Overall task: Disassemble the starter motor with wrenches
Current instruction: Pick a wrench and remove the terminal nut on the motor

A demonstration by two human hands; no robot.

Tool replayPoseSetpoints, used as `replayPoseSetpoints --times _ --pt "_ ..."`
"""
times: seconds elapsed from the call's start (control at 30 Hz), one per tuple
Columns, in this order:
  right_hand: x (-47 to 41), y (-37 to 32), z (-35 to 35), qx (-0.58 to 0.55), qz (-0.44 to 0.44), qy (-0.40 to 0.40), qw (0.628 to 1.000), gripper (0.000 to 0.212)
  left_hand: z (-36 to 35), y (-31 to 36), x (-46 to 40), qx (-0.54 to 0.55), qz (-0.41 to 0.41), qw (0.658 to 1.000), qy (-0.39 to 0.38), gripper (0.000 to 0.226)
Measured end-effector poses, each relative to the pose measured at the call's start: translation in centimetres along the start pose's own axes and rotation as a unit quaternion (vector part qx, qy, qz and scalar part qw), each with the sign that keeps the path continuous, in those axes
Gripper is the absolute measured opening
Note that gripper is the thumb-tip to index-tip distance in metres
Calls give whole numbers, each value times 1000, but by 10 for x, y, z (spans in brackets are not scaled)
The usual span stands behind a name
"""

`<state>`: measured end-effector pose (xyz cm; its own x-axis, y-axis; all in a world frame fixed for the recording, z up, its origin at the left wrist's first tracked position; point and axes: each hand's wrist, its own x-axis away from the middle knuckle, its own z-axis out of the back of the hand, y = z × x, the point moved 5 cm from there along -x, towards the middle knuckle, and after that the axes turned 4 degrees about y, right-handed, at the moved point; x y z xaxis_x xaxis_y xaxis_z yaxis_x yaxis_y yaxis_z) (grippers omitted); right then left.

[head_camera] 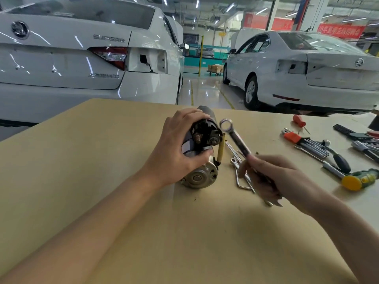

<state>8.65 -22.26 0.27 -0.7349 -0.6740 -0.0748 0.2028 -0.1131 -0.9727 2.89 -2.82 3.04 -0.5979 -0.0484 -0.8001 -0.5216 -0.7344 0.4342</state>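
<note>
Two bare forearms reach in from the bottom edge over a tan cardboard-covered table (102,181), the hands well apart from each other. The left hand (176,152) curls over the starter motor (202,152), fingers wrapped across its top and thumb pressed on its near side, pinning it on the table just above the picture's centre. The motor lies on its side: a dull silver round end cap faces the viewer at 6 o'clock of the unit, a black solenoid with two rusty terminal studs sits on top, and a short yellow-sleeved lead (221,149) runs down its right flank. Its far end, a dark cylinder, is partly hidden behind the fingers. At 3 o'clock from the motor, the right hand (272,177) grips the shaft of a silver ring wrench (235,138), whose ring end is raised in the air just beside the solenoid, not touching it. This hand is motion-blurred, so exact finger placement is hard to make out. Under it lie a few slim wrenches and bent keys (240,173), partly covered. Farther out at 2 o'clock sit an orange-holder hex key set (303,141), a small red screwdriver (298,120), a ratchet handle (338,158) and a yellow-headed mallet (357,180); more tools are cut off by the right edge. Beyond the table stand two white cars. The left car (82,58), at 11 o'clock, reads "SUPERB" on its boot lid; a smaller badge below is illegible. Red banners (340,30) at 1 o'clock carry yellow characters too blurred to read.
</note>
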Motion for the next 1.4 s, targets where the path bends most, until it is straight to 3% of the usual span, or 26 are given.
replayPoseSetpoints --times 0.37,0.67,0.9,1.0,1.17,1.3,1.4 --pt "7 -8 -9 115 -4 -33 993 48 1 -2 2 18 21 1000 -7 58" --pt "5 -5 -11 161 17 42 986 44 0 0 2 25 23 999 -9 61" --pt "10 -16 -4 247 -19 79 966 61 3 2 1 46 26 999 14 52" --pt "14 -28 2 331 -52 94 938 69 3 1 1 47 25 998 17 53" --pt "18 -70 7 520 -5 126 845 71 -1 1 0 46 22 999 16 55" --pt "13 -105 11 585 -20 123 801 62 -2 1 -2 30 11 999 20 57" --pt "5 -133 10 607 32 152 779 60 0 2 -1 22 2 999 28 59"
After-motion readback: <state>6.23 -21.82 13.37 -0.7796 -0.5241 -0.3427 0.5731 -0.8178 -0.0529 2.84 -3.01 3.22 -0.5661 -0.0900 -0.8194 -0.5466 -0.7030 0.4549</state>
